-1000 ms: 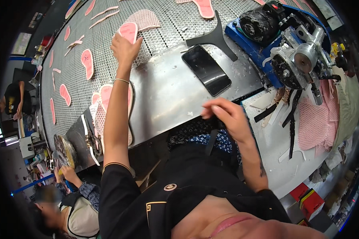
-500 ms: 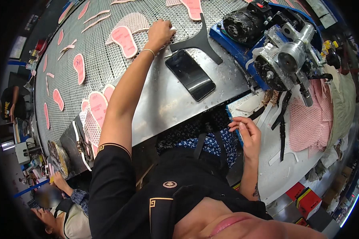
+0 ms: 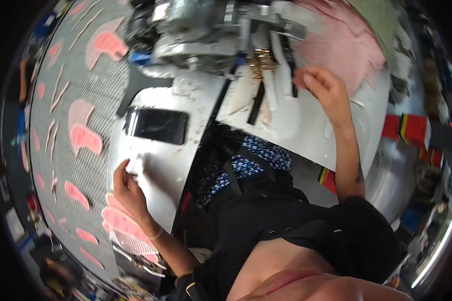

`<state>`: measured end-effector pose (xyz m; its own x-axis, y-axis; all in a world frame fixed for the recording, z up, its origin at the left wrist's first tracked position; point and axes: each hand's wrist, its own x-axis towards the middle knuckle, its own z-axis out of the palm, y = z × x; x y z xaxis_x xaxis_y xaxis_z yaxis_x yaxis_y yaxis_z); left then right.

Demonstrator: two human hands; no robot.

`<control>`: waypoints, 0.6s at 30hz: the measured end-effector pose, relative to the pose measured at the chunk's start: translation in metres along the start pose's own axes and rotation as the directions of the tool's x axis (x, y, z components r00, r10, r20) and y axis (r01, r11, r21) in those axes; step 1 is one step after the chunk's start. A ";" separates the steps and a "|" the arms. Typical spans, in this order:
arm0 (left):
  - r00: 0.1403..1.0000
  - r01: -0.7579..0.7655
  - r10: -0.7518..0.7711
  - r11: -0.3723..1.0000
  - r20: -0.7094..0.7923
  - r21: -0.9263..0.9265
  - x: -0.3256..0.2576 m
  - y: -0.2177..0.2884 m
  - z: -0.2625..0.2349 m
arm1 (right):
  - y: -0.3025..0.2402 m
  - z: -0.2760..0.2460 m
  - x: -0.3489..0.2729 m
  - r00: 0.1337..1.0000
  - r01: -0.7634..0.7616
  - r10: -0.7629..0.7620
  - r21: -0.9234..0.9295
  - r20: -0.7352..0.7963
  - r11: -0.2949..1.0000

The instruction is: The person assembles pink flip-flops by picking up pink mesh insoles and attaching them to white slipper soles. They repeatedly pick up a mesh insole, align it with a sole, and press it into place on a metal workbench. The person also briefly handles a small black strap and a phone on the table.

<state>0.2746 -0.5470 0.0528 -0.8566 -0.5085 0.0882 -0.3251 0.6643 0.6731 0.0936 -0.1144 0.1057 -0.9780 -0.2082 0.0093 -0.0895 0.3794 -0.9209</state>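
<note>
My left hand (image 3: 129,191) is over the near edge of the metal tabletop (image 3: 155,168), beside the pink insoles; its fingers are bent but apart, and a whitish blur lies by the fingertips. Farther along the metal lies a black phone (image 3: 158,125), with a dark grey curved flat piece (image 3: 135,88) beyond it. My right hand (image 3: 329,95) hovers above the white side table, next to a heap of pink mesh sheets (image 3: 336,42). Its fingers come together at a small reddish patch that motion smears, so I cannot make out what it is.
Pink insoles (image 3: 85,139) and thin offcut strips lie on the grey mesh belt (image 3: 68,165) at left. A metal machine (image 3: 191,35) stands at the back. White and black strips (image 3: 281,60) lie on the white table (image 3: 306,128). Red and yellow boxes (image 3: 407,131) are at right.
The view has turned toward the right. My left hand has come back from the mesh belt to the near metal edge; my right hand has reached out over the white table toward the pink mesh.
</note>
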 end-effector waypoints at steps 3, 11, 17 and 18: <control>1.000 0.006 -0.006 1.000 -0.018 0.003 -0.023 -0.004 0.017 | 0.023 -0.043 0.028 0.940 0.076 -0.274 -0.661 -0.202 0.746; 0.940 -0.158 0.154 0.987 -0.304 0.012 -0.031 0.050 0.027 | 0.102 -0.050 0.039 0.886 -0.167 -0.351 -0.916 -0.301 0.366; 0.938 -0.341 0.305 0.897 -0.164 -0.280 -0.031 0.107 0.063 | 0.054 -0.071 0.022 0.654 0.029 -0.632 -0.821 -0.416 0.570; 0.950 -0.308 0.301 0.874 -0.079 -0.375 -0.032 0.121 0.069 | 0.038 -0.066 0.008 0.620 0.008 -0.619 -0.785 -0.482 0.619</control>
<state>0.2355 -0.4124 0.0811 -0.8802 -0.3265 0.3444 0.1301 0.5319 0.8368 0.0696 -0.0424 0.0959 -0.6418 0.0706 0.7636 -0.2108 0.9412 -0.2642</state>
